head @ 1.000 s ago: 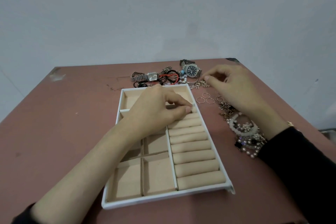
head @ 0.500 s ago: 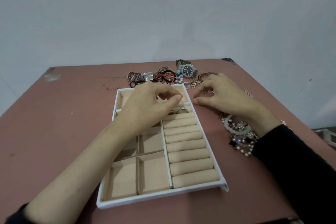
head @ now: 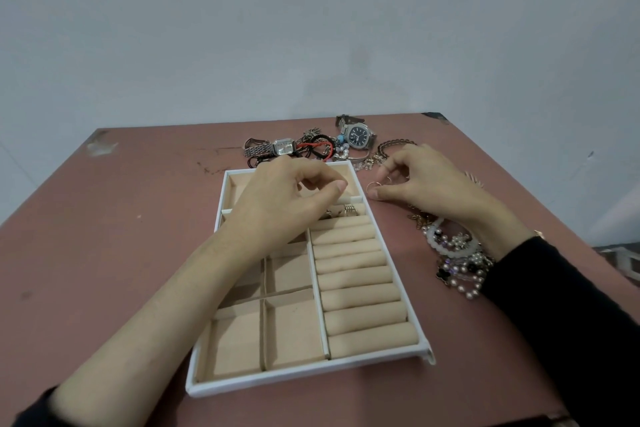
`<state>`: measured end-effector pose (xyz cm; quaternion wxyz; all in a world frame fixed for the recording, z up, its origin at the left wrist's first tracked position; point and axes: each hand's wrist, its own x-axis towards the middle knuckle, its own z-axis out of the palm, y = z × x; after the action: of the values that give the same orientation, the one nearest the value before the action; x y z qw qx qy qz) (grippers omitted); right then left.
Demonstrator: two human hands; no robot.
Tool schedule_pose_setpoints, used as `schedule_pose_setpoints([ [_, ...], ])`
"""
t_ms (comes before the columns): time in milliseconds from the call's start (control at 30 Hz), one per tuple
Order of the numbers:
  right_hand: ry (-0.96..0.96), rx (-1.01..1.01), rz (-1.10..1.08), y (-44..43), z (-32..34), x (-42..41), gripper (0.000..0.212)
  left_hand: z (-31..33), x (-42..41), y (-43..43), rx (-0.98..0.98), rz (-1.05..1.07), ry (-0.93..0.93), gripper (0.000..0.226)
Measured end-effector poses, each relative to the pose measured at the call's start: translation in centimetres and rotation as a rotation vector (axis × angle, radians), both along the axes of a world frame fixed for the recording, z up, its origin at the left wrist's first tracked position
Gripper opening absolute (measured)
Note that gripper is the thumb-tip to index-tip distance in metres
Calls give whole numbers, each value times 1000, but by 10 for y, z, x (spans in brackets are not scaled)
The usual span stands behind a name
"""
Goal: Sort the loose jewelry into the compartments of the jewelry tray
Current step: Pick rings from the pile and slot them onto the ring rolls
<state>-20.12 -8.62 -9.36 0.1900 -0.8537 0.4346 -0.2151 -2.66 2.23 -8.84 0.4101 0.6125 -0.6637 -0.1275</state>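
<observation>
One thin gold ring (head: 371,186) was pinched between thumb and forefinger of the right hand (head: 426,184), on the table (head: 104,253) just beside the jewelry tray (head: 304,381), off its far right corner. Rings (head: 349,210) sat at the far end of the tray's roll column. Left hand (head: 287,204) hovered over the tray's far half, fingers curled, thumb near fingertips; whether it gripped anything could not be told. Two watches (head: 356,135) and cords lay beyond the tray; beaded bracelets (head: 457,253) lay to its right.
</observation>
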Motion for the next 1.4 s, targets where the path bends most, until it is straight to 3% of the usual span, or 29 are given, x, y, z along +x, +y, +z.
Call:
schedule_pose_setpoints([
  [367, -303, -4, -107, -10, 6, -12, 9, 0, -1, -3, -1, 42, -20, 11],
  [667, 60, -63, -150, -14, -3, -10, 19, 24, -12, -32, 36, 50, -141, 14],
  [933, 35, 23, -191, -8, 2, -3, 23, 32, -25, -75, 194, 108, -303, 11],
  [1100, -77, 38, -193, -8, 0, -3, 27, 29, -32, -90, 329, 118, -461, 17],
  [1233, -268, 49, -242, -11, 2, -4, 20, 25, -35, -97, 363, 159, -504, 26],
  [1400, -338, -8, -293, -16, 4, -6, 17, 24, -35, -102, 373, 202, -548, 37],
])
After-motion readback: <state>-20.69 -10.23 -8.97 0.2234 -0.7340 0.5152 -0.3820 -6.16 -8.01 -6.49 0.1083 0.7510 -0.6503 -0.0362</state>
